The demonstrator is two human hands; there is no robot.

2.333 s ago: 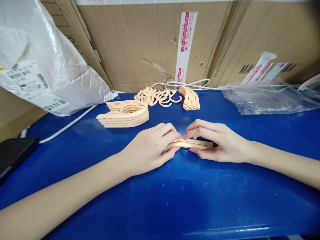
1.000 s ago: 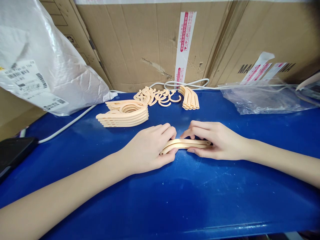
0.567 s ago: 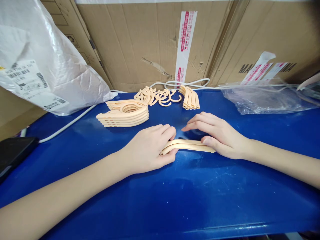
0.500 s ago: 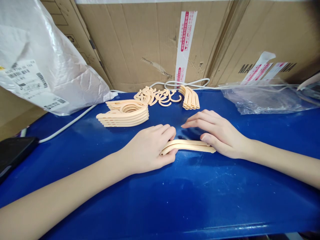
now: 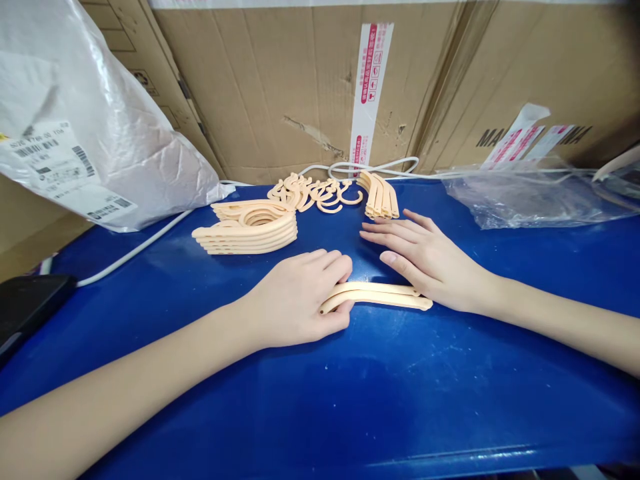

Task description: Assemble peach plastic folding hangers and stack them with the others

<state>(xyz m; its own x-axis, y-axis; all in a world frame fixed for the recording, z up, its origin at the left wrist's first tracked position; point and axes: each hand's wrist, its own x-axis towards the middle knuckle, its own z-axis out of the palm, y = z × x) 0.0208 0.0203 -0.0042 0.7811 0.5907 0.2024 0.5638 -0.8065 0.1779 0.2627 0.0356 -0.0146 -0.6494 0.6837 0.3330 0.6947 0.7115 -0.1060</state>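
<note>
Two cream curved hanger arms (image 5: 380,293) lie side by side above the blue tabletop, with my left hand (image 5: 305,300) closed round their left ends. Their right ends stick out toward my right hand (image 5: 427,267), which is open with its fingers stretched to the left. Its palm side is close to those ends; whether it touches them is hidden. Just past my right fingertips stands a bundle of hanger arms (image 5: 381,197). Left of that is a loose pile of cream hanger hooks (image 5: 300,192). Beyond my left hand sits a stack of curved hanger pieces (image 5: 245,233).
Cardboard boxes (image 5: 280,73) wall off the back of the blue table (image 5: 320,413). A white plastic parcel bag (image 5: 125,127) leans at the left, above a dark phone-like device (image 5: 35,307). A white cable (image 5: 140,250) runs behind, and a clear plastic bag (image 5: 525,197) lies at right.
My right hand has spread its fingers and shifted slightly up and left. The two hanger arms now show a wider gap at their right ends. My left hand keeps its grip.
</note>
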